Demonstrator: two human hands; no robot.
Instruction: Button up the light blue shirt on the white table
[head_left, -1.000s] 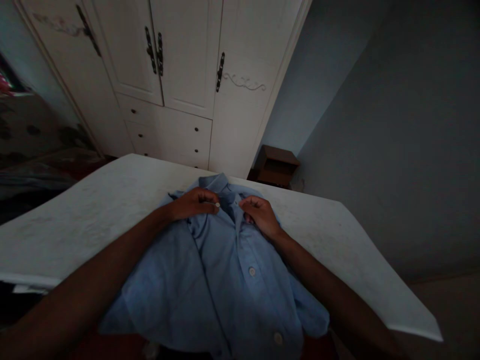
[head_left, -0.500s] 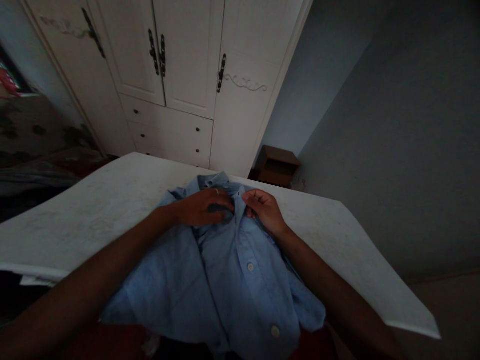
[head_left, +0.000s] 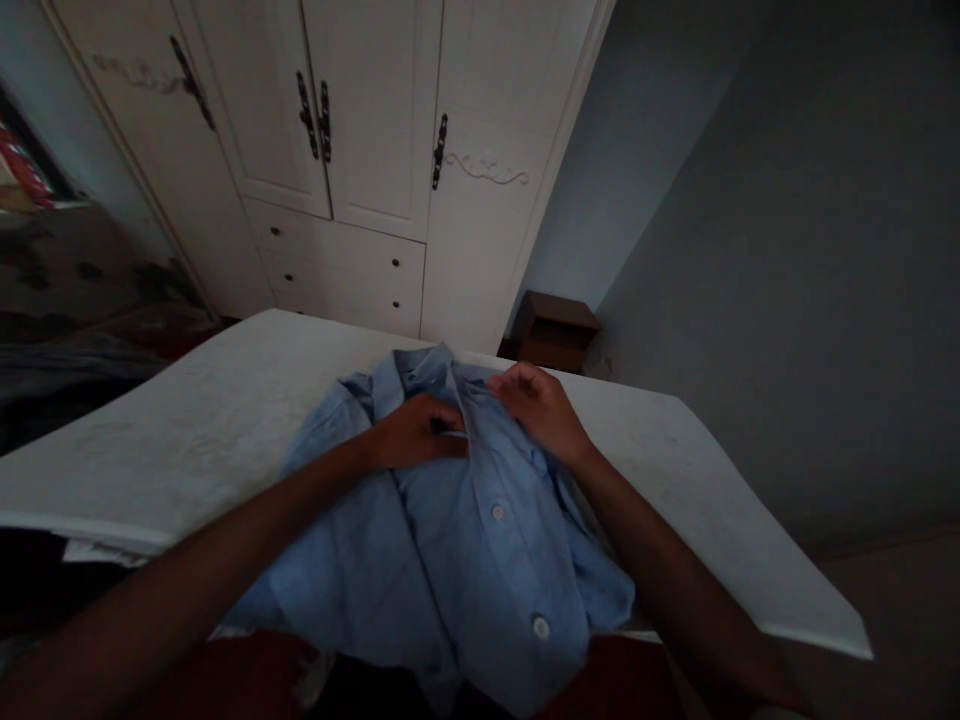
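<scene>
Blue shirt [head_left: 427, 540] is found laid front up on a white surface [head_left: 217, 430], its collar [head_left: 388, 388] toward the far edge and its lower part draped over the near edge. The left hand [head_left: 457, 435] is placed at the front placket [head_left: 481, 470] below the collar, thumb and forefinger parted where seen, tips partly hidden at the cloth edge; whether cloth is pinched cannot be told. The right hand [head_left: 496, 385] is held beside the opening near the collar, fingers curled; its grip cannot be determined. Two pale buttons, an upper button [head_left: 498, 512] and a lower button [head_left: 541, 628], are noted along the front. The inner collar is too dim for any label to be read. Beyond the surface, a white wardrobe [head_left: 379, 120] with dark handles [head_left: 439, 152] and a small brown cabinet [head_left: 559, 312] are observed.
</scene>
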